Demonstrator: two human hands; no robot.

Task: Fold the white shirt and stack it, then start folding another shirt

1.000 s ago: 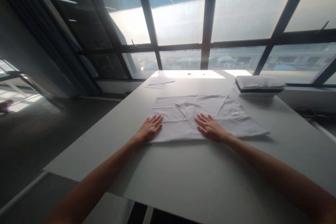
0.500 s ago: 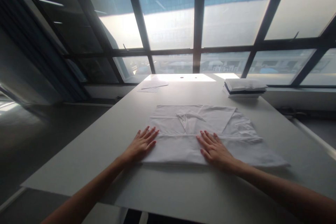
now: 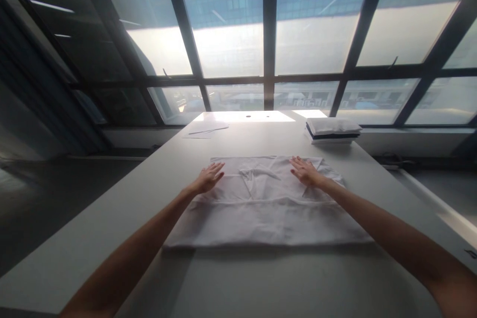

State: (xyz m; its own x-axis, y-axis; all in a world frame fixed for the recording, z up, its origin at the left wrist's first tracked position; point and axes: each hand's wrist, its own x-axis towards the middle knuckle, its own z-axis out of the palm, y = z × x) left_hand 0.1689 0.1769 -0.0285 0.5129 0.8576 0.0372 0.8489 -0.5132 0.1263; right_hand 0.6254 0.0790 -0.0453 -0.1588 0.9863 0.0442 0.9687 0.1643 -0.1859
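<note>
A white cloth garment (image 3: 257, 221), partly folded, lies in front of me on the white table. Its near part is turned up in a wide band, and a crumpled bit shows in the middle of the far part. Over the garment's far left edge is my left hand (image 3: 210, 178), fingers stretched out. My right hand (image 3: 305, 171) is spread over the far right part, palm down. Neither hand grips anything; whether the palms press on the cloth or hover just above it, I cannot tell.
On the far right of the white table (image 3: 122, 228) sits a stack of folded cloths (image 3: 333, 130), white with a dark layer. Thin white sheets (image 3: 206, 130) lie at the far left. Large dark-framed windows (image 3: 269, 79) rise behind the table.
Both hands have moved away from me, from the near band of the garment to its far part. The near band now reaches further left, and my view has tilted slightly up and right.
</note>
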